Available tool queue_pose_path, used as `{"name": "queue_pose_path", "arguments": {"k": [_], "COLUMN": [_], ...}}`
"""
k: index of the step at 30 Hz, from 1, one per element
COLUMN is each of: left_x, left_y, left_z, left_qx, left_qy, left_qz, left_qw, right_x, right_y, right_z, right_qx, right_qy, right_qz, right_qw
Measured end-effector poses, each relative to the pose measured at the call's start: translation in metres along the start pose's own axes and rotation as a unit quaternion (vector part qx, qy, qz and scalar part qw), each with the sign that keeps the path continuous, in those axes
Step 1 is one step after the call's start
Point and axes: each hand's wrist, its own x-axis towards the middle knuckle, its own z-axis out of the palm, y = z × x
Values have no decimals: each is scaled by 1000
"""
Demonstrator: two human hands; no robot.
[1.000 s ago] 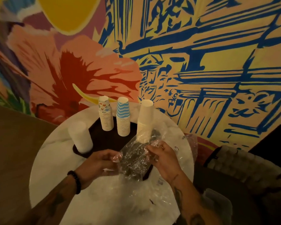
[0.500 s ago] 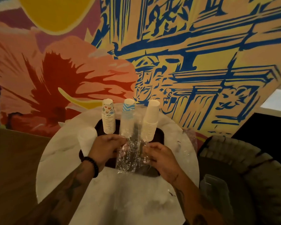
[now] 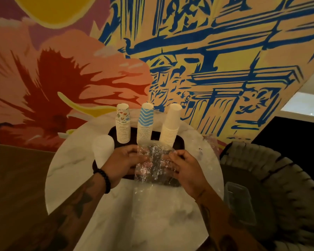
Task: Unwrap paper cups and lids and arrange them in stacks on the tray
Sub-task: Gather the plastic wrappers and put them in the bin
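A dark tray (image 3: 179,142) sits on a round white marble table (image 3: 69,171). Three upside-down cup stacks stand at its back: a patterned stack (image 3: 123,123), a blue wavy stack (image 3: 145,124) and a plain white stack (image 3: 170,124). A white stack of lids (image 3: 102,148) stands at the tray's left edge. Above the tray's front, both hands hold a crinkled clear plastic wrapper (image 3: 155,163): my left hand (image 3: 124,160) grips its left side, and my right hand (image 3: 185,169) pinches its right edge. What the wrapper contains cannot be made out.
More clear wrapping (image 3: 152,201) lies on the table in front of the tray, and some sits at the table's right rim (image 3: 211,144). A woven chair (image 3: 272,178) holding a clear container (image 3: 239,201) stands to the right. A painted wall rises behind.
Both hands have lifted the wrapper from the table's front to over the tray and pulled it flatter between them. The view has shifted so that the table sits more centred.
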Motion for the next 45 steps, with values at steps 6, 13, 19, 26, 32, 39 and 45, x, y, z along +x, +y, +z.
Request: {"name": "queue_pose_path", "arguments": {"k": [6, 13, 19, 26, 32, 39, 45], "left_x": [1, 18, 31, 41, 43, 40, 38], "left_y": [9, 32, 64, 98, 96, 88, 87], "left_z": [-10, -18, -6, -6, -3, 9, 17], "left_qx": [-106, -111, -122, -155, -172, -164, -145], "left_qy": [-28, 27, 27, 36, 38, 17, -5], "left_qz": [-59, -17, 43, 90, 85, 82, 96], "left_qw": [992, 993, 991, 983, 981, 983, 985], "right_x": [0, -8, -8, -5, -8, -2, 7], "right_y": [-1, 1, 8, 15, 19, -19, -51], "right_z": [5, 2, -5, -11, -19, -2, 23], "right_qx": [-79, -147, -167, -113, -116, -143, -91], "right_qy": [-77, -128, -153, -76, -124, -51, 0], "right_qz": [-15, -7, 15, -5, 44, -70, -146], "right_qw": [994, 981, 974, 991, 984, 986, 985]}}
